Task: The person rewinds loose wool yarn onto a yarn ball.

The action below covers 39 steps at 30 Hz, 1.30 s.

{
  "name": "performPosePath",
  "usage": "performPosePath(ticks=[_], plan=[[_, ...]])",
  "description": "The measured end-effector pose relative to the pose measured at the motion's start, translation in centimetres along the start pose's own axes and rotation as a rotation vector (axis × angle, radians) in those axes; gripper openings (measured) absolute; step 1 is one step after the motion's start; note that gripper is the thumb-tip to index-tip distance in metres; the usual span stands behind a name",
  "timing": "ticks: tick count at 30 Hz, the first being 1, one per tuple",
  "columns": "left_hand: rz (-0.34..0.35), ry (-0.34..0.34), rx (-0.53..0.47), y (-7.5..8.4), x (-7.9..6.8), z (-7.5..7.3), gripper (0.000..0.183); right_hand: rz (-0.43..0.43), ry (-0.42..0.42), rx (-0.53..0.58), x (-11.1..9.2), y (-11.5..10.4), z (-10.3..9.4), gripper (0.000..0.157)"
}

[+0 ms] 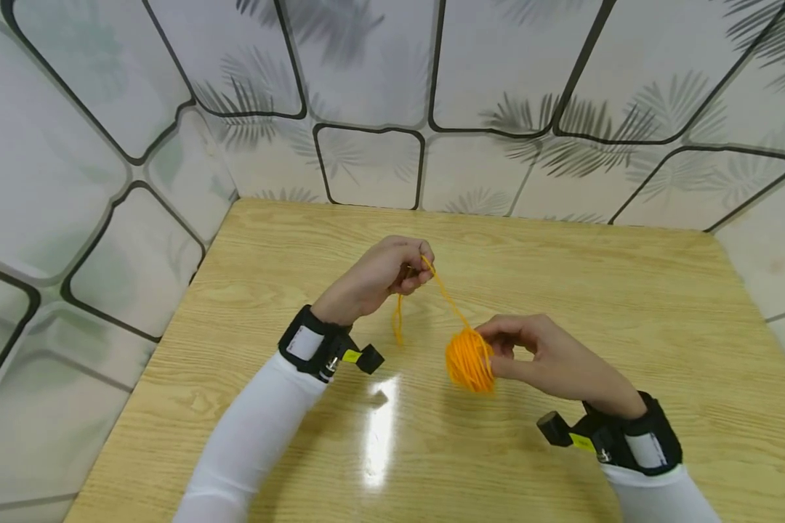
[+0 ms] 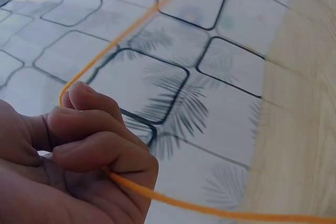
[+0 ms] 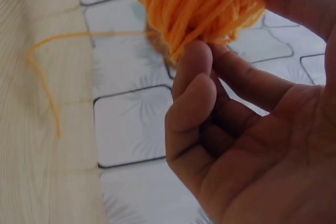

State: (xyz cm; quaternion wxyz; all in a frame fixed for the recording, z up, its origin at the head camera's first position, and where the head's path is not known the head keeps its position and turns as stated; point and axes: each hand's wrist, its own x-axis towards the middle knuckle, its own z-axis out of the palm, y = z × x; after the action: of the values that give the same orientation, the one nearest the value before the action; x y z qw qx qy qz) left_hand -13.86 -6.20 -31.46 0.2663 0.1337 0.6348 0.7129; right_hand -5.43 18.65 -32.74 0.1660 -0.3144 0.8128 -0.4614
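Note:
An orange ball of yarn [image 1: 469,360] is held between the thumb and fingers of my right hand [image 1: 549,356], over the middle of the table. In the right wrist view the wound yarn ball [image 3: 199,6] fills the top, with the thumb on one side and fingertips beneath. My left hand [image 1: 392,272], up and to the left, grips the yarn strand [image 1: 446,294] in curled fingers. That strand runs from the left hand down to the ball. Below the left hand hangs a loose yarn tail [image 1: 397,323]. In the left wrist view the strand [image 2: 210,211] leaves from under the curled fingers.
The light wood table [image 1: 602,290] spreads under both hands, with a bright light reflection near its middle. Behind and to the left stands a wall [image 1: 379,167] with stone outlines and leaf patterns. Each wrist wears a black strap with a small camera [image 1: 369,359].

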Motion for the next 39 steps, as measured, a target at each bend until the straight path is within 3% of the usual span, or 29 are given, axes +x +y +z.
performPosePath(ticks=[8, 13, 18, 23, 26, 32, 39], plan=[[0.144, -0.089, 0.106, 1.7, -3.0, 1.7, 0.016, 0.191, 0.130, -0.066, 0.9, 2.3, 0.2, 0.034], [0.237, -0.182, 0.171, 2.5, -5.2, 3.3, 0.018, 0.268, 0.215, 0.019, 1.6, 3.8, 0.2, 0.039], [0.307, -0.323, 0.256, 1.9, -6.8, 5.0, 0.021, 0.287, 0.341, 0.176, 2.3, 4.2, -0.3, 0.045], [0.259, -0.445, 0.377, -0.4, -7.3, 6.3, 0.024, 0.194, 0.462, 0.366, 3.0, 3.4, -1.1, 0.044], [0.197, -0.471, 0.420, -2.3, -6.8, 6.7, 0.024, 0.096, 0.494, 0.497, 3.1, 2.5, -1.5, 0.039], [0.090, -0.430, 0.452, -5.6, -4.9, 6.5, 0.025, -0.052, 0.447, 0.683, 2.9, 0.2, -1.8, 0.034], [0.027, -0.384, 0.391, -7.5, -2.5, 5.2, 0.023, -0.096, 0.358, 0.745, 1.9, -2.3, -1.3, 0.034]])
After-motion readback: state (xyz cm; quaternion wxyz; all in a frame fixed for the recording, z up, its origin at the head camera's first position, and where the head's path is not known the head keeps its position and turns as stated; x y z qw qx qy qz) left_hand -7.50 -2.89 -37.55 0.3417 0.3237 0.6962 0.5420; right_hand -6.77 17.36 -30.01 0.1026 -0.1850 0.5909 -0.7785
